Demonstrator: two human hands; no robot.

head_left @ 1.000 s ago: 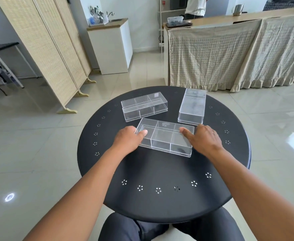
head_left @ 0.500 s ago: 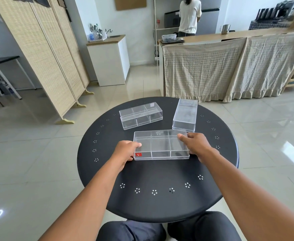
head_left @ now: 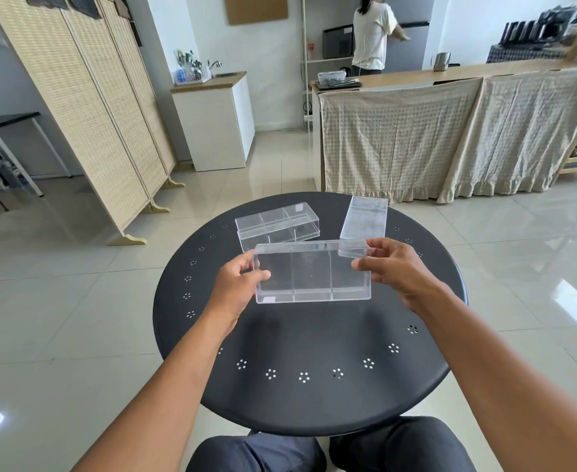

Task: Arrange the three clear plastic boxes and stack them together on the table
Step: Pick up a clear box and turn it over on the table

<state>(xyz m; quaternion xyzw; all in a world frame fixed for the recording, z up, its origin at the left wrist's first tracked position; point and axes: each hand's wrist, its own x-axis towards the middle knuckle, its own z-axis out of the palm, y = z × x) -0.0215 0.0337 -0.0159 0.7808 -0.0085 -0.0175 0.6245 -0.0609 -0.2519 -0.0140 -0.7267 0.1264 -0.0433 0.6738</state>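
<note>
A clear plastic box with three compartments (head_left: 312,272) is held up above the round black table (head_left: 307,338), tilted so its broad face is toward me. My left hand (head_left: 237,284) grips its left end and my right hand (head_left: 391,267) grips its right end. A second clear box (head_left: 277,224) lies on the table at the back left. The third clear box (head_left: 365,219) lies at the back right, its near end hidden behind the held box.
A folding woven screen (head_left: 86,107) stands to the left, a white cabinet (head_left: 215,124) behind it. A cloth-draped counter (head_left: 450,131) runs along the back right, with a person (head_left: 372,32) beyond it. My knees (head_left: 328,451) sit under the table's near edge.
Both hands have lifted the three-compartment box off the table and tilted its face toward me. The other two boxes have not moved. The view has tipped upward.
</note>
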